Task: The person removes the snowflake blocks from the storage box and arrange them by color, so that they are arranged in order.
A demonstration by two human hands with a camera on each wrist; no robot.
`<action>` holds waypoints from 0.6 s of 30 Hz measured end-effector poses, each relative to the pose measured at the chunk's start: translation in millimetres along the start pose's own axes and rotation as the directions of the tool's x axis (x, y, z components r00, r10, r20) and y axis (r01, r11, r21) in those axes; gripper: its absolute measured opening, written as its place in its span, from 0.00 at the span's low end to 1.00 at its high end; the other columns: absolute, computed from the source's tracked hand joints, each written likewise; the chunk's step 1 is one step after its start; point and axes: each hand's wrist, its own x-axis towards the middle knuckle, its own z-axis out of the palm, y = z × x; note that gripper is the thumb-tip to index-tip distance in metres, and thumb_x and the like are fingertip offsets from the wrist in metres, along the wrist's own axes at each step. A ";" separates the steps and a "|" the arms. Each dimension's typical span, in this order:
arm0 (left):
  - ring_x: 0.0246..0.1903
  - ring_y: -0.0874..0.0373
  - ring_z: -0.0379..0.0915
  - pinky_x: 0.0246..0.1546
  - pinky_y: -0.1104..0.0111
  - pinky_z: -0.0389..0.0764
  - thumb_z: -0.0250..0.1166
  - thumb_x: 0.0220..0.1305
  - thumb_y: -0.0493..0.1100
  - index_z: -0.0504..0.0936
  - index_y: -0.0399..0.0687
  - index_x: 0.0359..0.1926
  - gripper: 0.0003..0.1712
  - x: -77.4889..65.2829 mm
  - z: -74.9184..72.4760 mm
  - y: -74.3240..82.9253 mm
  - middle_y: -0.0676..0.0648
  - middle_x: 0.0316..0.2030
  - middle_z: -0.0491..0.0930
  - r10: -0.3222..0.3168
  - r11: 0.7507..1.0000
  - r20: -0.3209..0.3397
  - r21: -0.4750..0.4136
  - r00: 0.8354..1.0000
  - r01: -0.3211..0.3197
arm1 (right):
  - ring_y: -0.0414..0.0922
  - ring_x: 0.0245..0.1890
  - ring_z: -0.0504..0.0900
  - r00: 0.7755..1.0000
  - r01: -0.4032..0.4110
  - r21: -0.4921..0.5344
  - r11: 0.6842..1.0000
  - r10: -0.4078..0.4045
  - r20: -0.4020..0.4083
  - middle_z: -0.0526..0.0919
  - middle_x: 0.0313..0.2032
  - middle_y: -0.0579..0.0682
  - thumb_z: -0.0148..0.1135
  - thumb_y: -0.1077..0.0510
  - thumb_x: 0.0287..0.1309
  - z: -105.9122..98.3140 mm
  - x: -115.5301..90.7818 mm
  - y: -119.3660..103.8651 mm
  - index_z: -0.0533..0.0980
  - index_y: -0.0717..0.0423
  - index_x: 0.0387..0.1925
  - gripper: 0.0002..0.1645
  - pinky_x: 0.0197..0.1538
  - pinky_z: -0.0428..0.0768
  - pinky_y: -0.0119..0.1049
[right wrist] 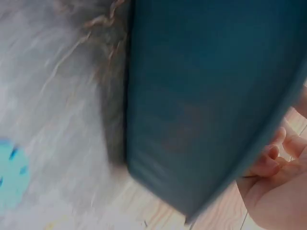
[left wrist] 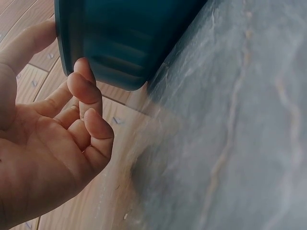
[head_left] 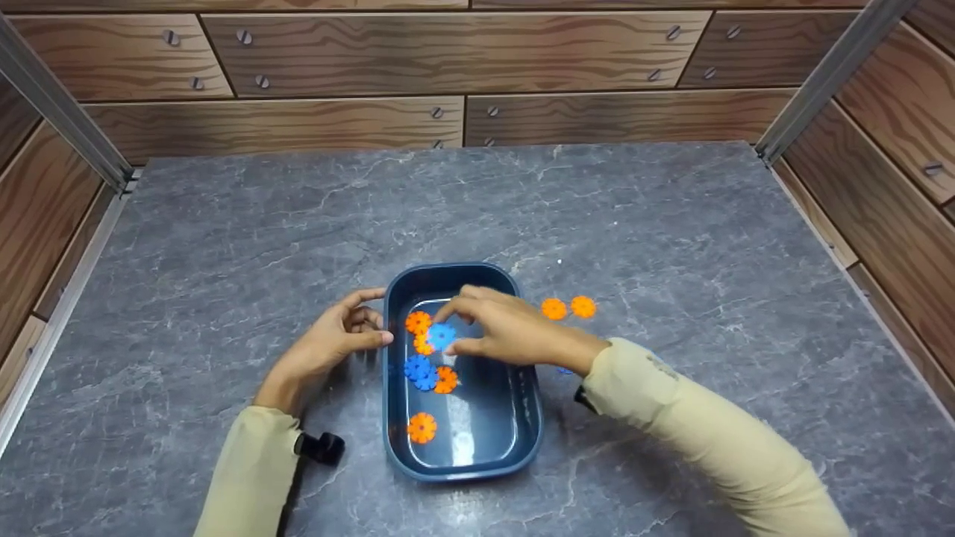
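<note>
A dark blue rectangular tray (head_left: 462,475) holds several flower-shaped discs, among them an orange disc (head_left: 422,427) and a blue disc (head_left: 418,368). Over its upper part, my right hand (head_left: 507,324) pinches a brighter blue flower-shaped disc (head_left: 442,337) between thumb and finger. The right wrist view shows this hand (right wrist: 283,184) partly hidden behind the tray wall (right wrist: 211,96). My left hand (head_left: 324,339) touches the tray's left side with thumb and a fingertip. Its other fingers bend loosely beside the outer wall (left wrist: 115,48) in the left wrist view.
Right of the tray, an orange disc (head_left: 553,309) and another orange disc (head_left: 583,306) lie on the grey marbled table (head_left: 671,246). A blue disc (right wrist: 12,175) lies there too, mostly covered by my right forearm in the head view. Wood-patterned panels (head_left: 448,56) surround the table.
</note>
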 end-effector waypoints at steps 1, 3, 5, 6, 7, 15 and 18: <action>0.36 0.60 0.70 0.40 0.73 0.75 0.68 0.58 0.36 0.59 0.39 0.69 0.40 -0.1 0.1 -0.5 0.51 0.36 0.73 -0.002 1.000 -0.002 -0.003 1.000 0.002 | 0.46 0.39 0.73 1.000 -0.005 0.004 1.000 0.005 -0.009 0.74 0.38 0.48 0.67 0.46 0.57 -2.9 -2.2 1.3 0.78 0.46 0.54 0.23 0.41 0.71 0.37; 0.36 0.60 0.70 0.39 0.73 0.75 0.68 0.58 0.36 0.59 0.39 0.69 0.40 -0.4 0.4 -1.2 0.51 0.36 0.73 -0.005 1.000 -0.005 -0.007 1.000 0.005 | 0.46 0.41 0.74 0.999 -0.021 0.005 1.000 0.021 -0.028 0.75 0.40 0.48 0.67 0.46 0.57 -8.7 -7.2 3.9 0.78 0.46 0.54 0.23 0.44 0.73 0.38; 0.36 0.60 0.71 0.39 0.73 0.75 0.68 0.58 0.35 0.59 0.39 0.69 0.40 -0.6 0.7 -1.5 0.51 0.36 0.73 -0.006 1.000 -0.004 -0.012 1.000 0.006 | 0.47 0.43 0.75 0.998 -0.034 0.006 0.999 0.035 -0.050 0.76 0.42 0.49 0.67 0.47 0.57 -14.8 -12.9 7.1 0.77 0.47 0.54 0.24 0.45 0.74 0.39; 0.36 0.60 0.71 0.39 0.73 0.75 0.68 0.58 0.35 0.59 0.39 0.69 0.40 -0.8 0.9 -1.3 0.51 0.36 0.73 -0.005 1.000 -0.002 -0.015 1.000 0.005 | 0.47 0.43 0.75 0.997 -0.046 0.009 0.999 0.047 -0.060 0.76 0.42 0.48 0.67 0.47 0.57 -17.9 -15.8 8.9 0.77 0.47 0.54 0.24 0.45 0.74 0.39; 0.36 0.60 0.71 0.39 0.73 0.75 0.68 0.58 0.35 0.59 0.39 0.69 0.40 -1.0 1.1 -1.1 0.51 0.36 0.73 -0.004 1.000 -0.001 -0.017 1.000 0.004 | 0.46 0.43 0.75 0.996 -0.057 0.013 0.998 0.057 -0.071 0.76 0.42 0.48 0.67 0.47 0.57 -20.9 -18.8 10.8 0.77 0.47 0.54 0.23 0.45 0.74 0.39; 0.36 0.62 0.71 0.40 0.73 0.75 0.67 0.58 0.34 0.58 0.38 0.69 0.40 -1.4 -0.2 -0.4 0.51 0.35 0.73 0.005 1.000 0.006 -0.024 1.000 -0.005 | 0.46 0.39 0.72 0.989 -0.034 0.035 0.999 0.039 -0.145 0.76 0.39 0.50 0.68 0.49 0.55 -38.1 -38.8 32.5 0.78 0.49 0.52 0.23 0.40 0.70 0.37; 0.36 0.62 0.71 0.40 0.73 0.76 0.67 0.59 0.36 0.57 0.37 0.69 0.41 -1.2 -1.3 -1.2 0.52 0.36 0.73 0.012 1.000 0.023 -0.022 1.000 -0.011 | 0.47 0.41 0.73 0.985 -0.029 0.060 0.998 0.038 -0.169 0.78 0.42 0.51 0.69 0.50 0.54 -42.1 -45.4 43.2 0.78 0.51 0.52 0.24 0.44 0.74 0.41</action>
